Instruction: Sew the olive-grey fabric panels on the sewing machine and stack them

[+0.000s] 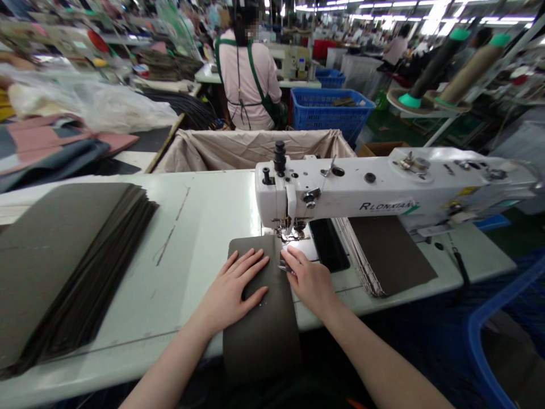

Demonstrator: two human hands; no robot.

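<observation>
A dark olive fabric panel [266, 335] lies on the pale sewing table, its near end hanging over the front edge. My left hand [238, 287] rests flat on it with the fingers spread. At the panel's right edge, my right hand [310, 278] is closed around small thread snips [286, 268], whose pointed metal tips poke out to the left; the rest of them is hidden in the palm. Just beyond the fingers stands the needle and presser foot [292, 232] of a white sewing machine [340, 184]. The panel's far right edge reaches close to the foot.
A tall stack of olive panels [80, 244] covers the table's left side. Right of the needle lie a dark phone [328, 245] and another panel pile [392, 255]. A cloth-lined bin [255, 145] stands behind the table; a person [247, 79] sits beyond, beside a blue basket [330, 111].
</observation>
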